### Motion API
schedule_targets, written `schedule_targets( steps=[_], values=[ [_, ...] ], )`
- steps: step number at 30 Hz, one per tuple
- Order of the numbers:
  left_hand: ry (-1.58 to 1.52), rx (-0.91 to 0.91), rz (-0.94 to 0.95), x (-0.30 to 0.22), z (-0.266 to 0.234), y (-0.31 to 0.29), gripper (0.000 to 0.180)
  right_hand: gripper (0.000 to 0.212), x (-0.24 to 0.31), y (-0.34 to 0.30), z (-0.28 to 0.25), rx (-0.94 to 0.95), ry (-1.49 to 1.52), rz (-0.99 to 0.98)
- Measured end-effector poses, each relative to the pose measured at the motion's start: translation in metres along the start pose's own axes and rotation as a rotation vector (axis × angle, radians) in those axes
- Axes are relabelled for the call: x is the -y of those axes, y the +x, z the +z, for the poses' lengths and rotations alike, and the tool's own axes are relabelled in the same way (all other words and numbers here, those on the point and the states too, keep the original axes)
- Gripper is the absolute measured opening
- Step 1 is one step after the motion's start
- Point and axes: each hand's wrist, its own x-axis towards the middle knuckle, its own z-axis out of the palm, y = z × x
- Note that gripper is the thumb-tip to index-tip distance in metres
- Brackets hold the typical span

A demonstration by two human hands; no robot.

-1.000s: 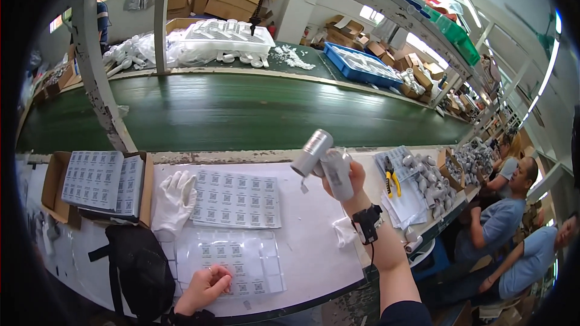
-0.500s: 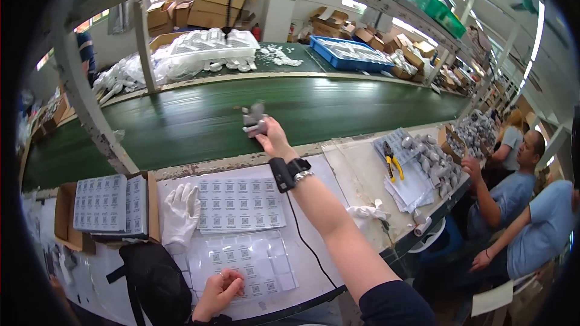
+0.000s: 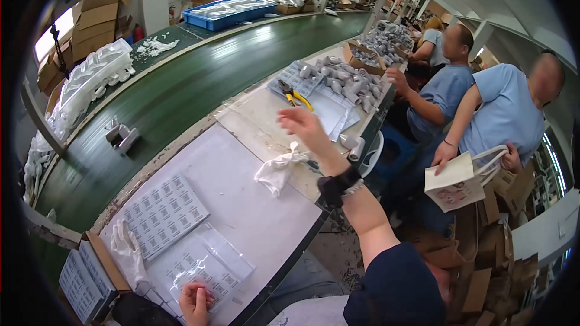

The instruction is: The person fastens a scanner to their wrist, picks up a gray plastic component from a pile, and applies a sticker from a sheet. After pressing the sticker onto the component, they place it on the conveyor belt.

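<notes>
My right hand (image 3: 305, 130) reaches out above the bench with its fingers stretched and nothing in them. Below it lie yellow-handled pliers (image 3: 294, 94) and a crumpled white glove (image 3: 281, 169). My left hand (image 3: 196, 303) rests at the near edge of a clear plastic bag (image 3: 208, 259) over printed label sheets, its fingers curled loosely with nothing seen in them. Beyond the bag lies a sheet of square-coded labels (image 3: 166, 214), with another white glove (image 3: 127, 250) beside it. Some grey fittings (image 3: 122, 136) sit on the green conveyor belt (image 3: 199, 75), apart from both hands.
A heap of grey fittings (image 3: 347, 81) covers the bench's far right. Co-workers in blue shirts (image 3: 444, 81) are at the right, one holding a cream tote bag (image 3: 456, 181). A box of label sheets (image 3: 90, 281) stands at the lower left. Across the belt is a blue tray (image 3: 226, 13).
My right hand has let go of the grey fittings, now on the belt, and come back over the bench. The view has swung right. My left hand stays by the bag.
</notes>
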Motion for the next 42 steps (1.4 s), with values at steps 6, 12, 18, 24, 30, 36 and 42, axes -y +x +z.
schedule_targets(
  steps=[6,12,18,24,30,36,42],
  values=[
    [-0.003,-0.008,0.03,0.006,-0.003,-0.002,0.009,0.054,-0.069,-0.082,-0.138,-0.685,-1.027,-0.066],
    [-0.039,-0.011,-0.059,-0.012,0.003,-0.009,0.011,0.074,-0.086,-0.098,-0.133,-0.689,-1.042,0.242],
    [-0.08,-0.008,-0.086,-0.011,0.004,-0.011,0.011,0.064,-0.114,-0.1,-0.147,-0.775,-0.931,0.014],
    [-0.107,-0.025,-0.106,-0.008,0.003,-0.012,0.011,0.053,-0.109,-0.117,-0.138,-0.925,-0.898,-0.22],
    [-0.084,-0.06,-0.112,-0.006,0.002,-0.011,0.011,0.049,-0.102,-0.115,-0.13,-0.959,-0.811,-0.364],
    [-0.036,-0.049,-0.113,-0.009,0.003,-0.012,0.011,0.047,-0.102,-0.1,-0.131,-1.064,-0.688,-0.439],
    [-0.075,-0.03,-0.092,-0.006,0.009,-0.009,0.012,0.049,-0.099,-0.09,-0.131,-1.091,-0.664,-0.366]
  ],
)
